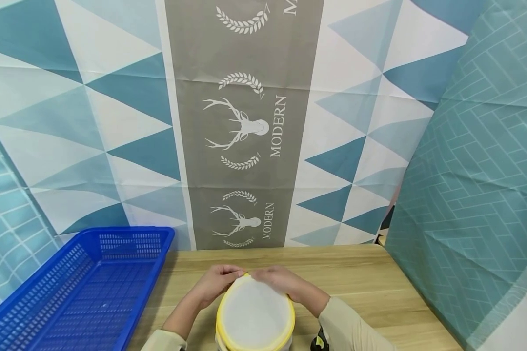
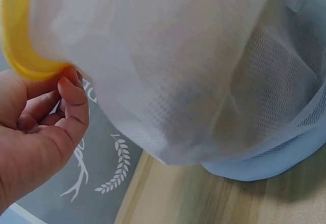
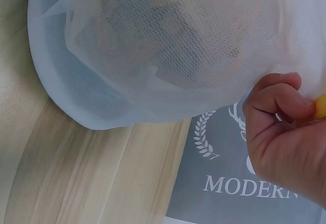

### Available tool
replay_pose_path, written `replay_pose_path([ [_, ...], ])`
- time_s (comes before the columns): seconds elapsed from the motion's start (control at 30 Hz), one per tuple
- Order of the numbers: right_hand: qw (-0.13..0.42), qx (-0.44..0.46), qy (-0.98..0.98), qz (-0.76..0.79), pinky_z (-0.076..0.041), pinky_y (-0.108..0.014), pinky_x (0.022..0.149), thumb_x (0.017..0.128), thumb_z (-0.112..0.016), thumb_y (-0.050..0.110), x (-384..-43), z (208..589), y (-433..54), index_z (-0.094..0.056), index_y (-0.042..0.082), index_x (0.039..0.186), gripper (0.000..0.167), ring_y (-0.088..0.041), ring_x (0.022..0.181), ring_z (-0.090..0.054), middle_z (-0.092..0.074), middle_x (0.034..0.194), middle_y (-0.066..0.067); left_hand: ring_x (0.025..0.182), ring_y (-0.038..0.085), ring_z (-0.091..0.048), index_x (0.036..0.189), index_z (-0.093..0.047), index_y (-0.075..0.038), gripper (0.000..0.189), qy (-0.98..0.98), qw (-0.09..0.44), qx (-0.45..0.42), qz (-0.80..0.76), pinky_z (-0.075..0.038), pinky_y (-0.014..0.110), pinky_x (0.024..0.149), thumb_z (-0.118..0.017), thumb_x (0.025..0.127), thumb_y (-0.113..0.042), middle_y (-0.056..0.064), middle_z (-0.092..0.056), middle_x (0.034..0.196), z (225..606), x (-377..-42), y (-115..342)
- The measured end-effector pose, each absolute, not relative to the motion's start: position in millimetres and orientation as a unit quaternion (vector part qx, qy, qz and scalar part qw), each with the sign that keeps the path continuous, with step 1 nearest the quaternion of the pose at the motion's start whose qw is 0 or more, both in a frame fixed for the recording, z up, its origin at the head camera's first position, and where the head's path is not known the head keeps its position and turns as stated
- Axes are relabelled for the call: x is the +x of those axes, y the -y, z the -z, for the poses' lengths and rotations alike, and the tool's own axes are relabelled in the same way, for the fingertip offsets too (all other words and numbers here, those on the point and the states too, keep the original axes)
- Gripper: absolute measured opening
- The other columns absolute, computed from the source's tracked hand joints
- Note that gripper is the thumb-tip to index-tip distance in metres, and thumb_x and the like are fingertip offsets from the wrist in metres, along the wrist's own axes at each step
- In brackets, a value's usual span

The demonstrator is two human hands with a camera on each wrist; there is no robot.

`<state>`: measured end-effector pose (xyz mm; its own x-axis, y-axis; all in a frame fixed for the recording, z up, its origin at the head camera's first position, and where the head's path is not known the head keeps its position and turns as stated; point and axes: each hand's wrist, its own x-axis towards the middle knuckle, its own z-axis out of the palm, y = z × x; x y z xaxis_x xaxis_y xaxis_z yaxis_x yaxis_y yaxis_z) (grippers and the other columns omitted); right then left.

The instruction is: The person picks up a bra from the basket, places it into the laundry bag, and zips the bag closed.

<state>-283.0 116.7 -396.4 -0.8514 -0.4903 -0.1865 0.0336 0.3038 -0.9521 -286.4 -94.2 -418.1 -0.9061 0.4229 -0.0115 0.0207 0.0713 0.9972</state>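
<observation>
A round mesh laundry bag (image 1: 256, 312), white with a yellow rim, stands at the near middle of the table with its flat round top facing up. My left hand (image 1: 217, 284) pinches the rim's far edge between thumb and fingers. Close beside it, my right hand (image 1: 281, 282) grips the same yellow edge, fingers curled in the right wrist view. White mesh (image 2: 168, 81) hangs below the rim in the left wrist view, with a wider pale base on the table. Darker patches show through the mesh (image 3: 173, 40) in the right wrist view; I cannot tell what they are.
A blue plastic basket (image 1: 169, 243) with slotted sides stands on the left. The wooden tabletop (image 1: 355, 278) runs back to a patterned wall covering (image 1: 241, 170). A green sheet (image 1: 470, 195) hangs along the right side. Something dark (image 1: 319, 341) is by my right sleeve.
</observation>
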Motion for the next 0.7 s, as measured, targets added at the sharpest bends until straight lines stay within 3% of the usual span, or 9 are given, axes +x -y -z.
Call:
replay_pose_path([
  [0.3, 0.238, -0.159, -0.763, 0.58, -0.054, -0.025, 0.054, 0.093, -0.053, 0.03, -282.7, 397.4, -114.4, -0.063, -0.001, 0.109, 0.036, -0.009, 0.061, -0.064, -0.068, 0.082, -0.004, 0.088, 0.011, -0.065, 0.116, -0.058, 0.011, 0.038, -0.723, 0.143, 0.15, -0.659, -0.054, 0.027, 0.076, -0.055, 0.095, -0.02, 0.008, -0.067, 0.105, 413.3, -283.3, 91.8],
  [0.7, 0.207, -0.166, -0.778, 0.57, -0.055, -0.027, 0.058, 0.093, -0.056, 0.031, -282.2, 394.4, -110.7, -0.068, 0.004, 0.106, 0.032, -0.01, 0.065, -0.064, -0.07, 0.088, -0.005, 0.077, 0.009, -0.062, 0.109, -0.064, 0.006, 0.03, -0.765, 0.093, 0.136, -0.622, -0.052, 0.026, 0.069, -0.055, 0.095, -0.019, 0.007, -0.069, 0.096, 405.3, -280.4, 88.8],
])
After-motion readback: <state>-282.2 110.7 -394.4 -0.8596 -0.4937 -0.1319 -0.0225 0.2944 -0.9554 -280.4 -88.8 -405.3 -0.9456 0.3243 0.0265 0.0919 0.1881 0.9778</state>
